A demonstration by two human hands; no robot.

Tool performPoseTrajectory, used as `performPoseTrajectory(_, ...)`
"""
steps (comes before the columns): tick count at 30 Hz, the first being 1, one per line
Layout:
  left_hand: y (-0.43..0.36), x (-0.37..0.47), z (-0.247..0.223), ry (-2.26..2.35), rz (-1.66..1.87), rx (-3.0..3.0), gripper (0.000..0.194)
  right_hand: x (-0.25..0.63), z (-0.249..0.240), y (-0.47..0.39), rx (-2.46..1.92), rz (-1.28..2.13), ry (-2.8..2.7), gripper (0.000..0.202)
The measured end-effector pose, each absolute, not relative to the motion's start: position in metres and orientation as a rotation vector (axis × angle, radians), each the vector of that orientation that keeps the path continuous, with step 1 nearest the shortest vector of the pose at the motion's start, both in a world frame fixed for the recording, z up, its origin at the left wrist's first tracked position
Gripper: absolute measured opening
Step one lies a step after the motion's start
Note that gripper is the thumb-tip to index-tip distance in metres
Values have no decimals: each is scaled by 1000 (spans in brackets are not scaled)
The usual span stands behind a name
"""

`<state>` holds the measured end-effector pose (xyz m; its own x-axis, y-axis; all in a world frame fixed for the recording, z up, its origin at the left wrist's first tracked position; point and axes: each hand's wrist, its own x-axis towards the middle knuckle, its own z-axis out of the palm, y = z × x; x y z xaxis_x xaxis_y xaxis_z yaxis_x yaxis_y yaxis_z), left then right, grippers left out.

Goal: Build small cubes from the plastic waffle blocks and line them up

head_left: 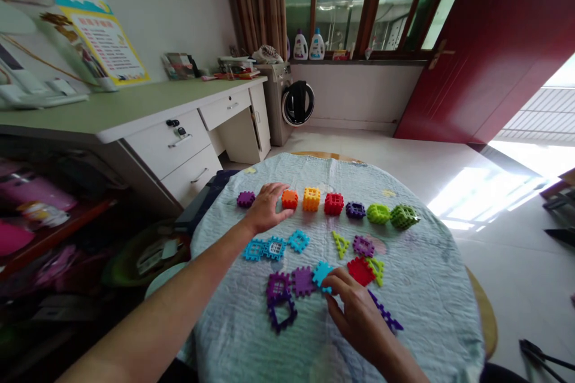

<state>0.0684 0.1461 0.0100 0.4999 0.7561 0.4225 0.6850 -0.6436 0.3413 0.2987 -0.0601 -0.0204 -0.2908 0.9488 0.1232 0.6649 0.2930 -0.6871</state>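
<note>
My left hand is at the back row of blocks, thumb and fingers apart, beside an orange cube; it holds nothing visible. Right of that cube stand a yellow cube, a red cube, a dark purple block and two green blocks. My right hand reaches the edge of a flat blue piece, its fingertips on or just over it; whether it grips the piece is unclear. Left of this lies a flat purple square, and to the right a red square.
A pale blue cloth covers the round table. More loose pieces lie on it: light blue squares, a green triangle, purple frames and a long purple piece. A desk stands at the left.
</note>
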Motion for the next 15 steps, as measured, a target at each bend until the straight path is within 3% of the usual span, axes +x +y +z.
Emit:
performPoseTrajectory(4, 96, 25, -19, 1398, 884, 2403, 31, 285, -25, -66, -1458, 763, -2127, 16)
performPoseTrajectory(6, 78, 16, -32, 1438, 852, 2324, 29, 277, -30, -69, -1472, 797, -2163, 16)
performPoseTrajectory(10, 57, 17, -49, 1434, 820, 2248, 34, 268, -38, -69, -1509, 789, -2208, 15)
performPoseTrajectory(15, 43, 24, -55, 1426, 830, 2298, 61, 270, -40, -66, -1534, 801, -2216, 14)
